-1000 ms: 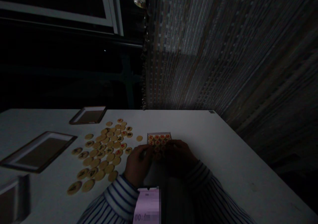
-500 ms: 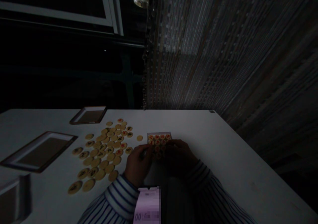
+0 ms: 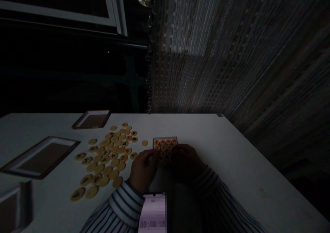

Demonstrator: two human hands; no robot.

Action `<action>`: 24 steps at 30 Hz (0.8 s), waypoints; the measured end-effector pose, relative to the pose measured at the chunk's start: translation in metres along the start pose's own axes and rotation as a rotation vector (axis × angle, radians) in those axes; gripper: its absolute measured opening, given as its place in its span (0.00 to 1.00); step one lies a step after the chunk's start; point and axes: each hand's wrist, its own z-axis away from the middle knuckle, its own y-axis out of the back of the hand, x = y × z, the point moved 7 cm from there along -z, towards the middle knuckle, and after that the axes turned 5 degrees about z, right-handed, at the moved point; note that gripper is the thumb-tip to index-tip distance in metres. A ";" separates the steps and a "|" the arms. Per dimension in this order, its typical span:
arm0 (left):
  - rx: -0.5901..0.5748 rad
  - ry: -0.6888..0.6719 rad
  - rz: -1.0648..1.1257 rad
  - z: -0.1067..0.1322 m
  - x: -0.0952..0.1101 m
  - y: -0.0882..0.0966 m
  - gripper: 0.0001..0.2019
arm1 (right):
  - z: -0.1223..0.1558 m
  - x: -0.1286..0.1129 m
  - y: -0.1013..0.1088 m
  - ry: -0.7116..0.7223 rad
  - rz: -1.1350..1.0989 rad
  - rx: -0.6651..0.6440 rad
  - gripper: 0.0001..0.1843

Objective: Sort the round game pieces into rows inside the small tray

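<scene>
A small rectangular box (image 3: pixel 165 139) on the white table (image 3: pixel 232 157) holds rows of round pale discs with red marks. My left hand (image 3: pixel 143 169) rests at the box's near left side with its fingers curled against the discs. My right hand (image 3: pixel 186 161) is at the box's near right side, dark and curled over the discs. What the fingertips pinch is lost in the dim light. A loose heap of round discs (image 3: pixel 110 154), some marked red or black, lies spread to the left of my left hand.
Three shallow dark-rimmed trays lie on the left: one at the back (image 3: pixel 91 119), one in the middle (image 3: pixel 38 156), one at the near edge (image 3: pixel 12 205). A woven blind (image 3: pixel 232 47) hangs behind the table. A pink blurred card (image 3: pixel 153 214) sits below my hands.
</scene>
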 end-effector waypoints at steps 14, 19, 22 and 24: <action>0.021 0.008 0.014 0.001 0.002 0.003 0.16 | 0.000 0.028 0.026 -0.278 0.073 0.101 0.09; 0.041 0.017 0.028 0.001 0.003 0.005 0.16 | 0.004 0.034 0.023 -0.318 0.068 0.138 0.10; 0.048 0.022 0.024 0.001 0.001 0.006 0.16 | 0.005 0.038 0.021 -0.323 0.065 0.155 0.10; 0.052 0.005 0.009 0.001 0.001 0.007 0.16 | 0.005 0.039 0.020 -0.316 0.059 0.167 0.10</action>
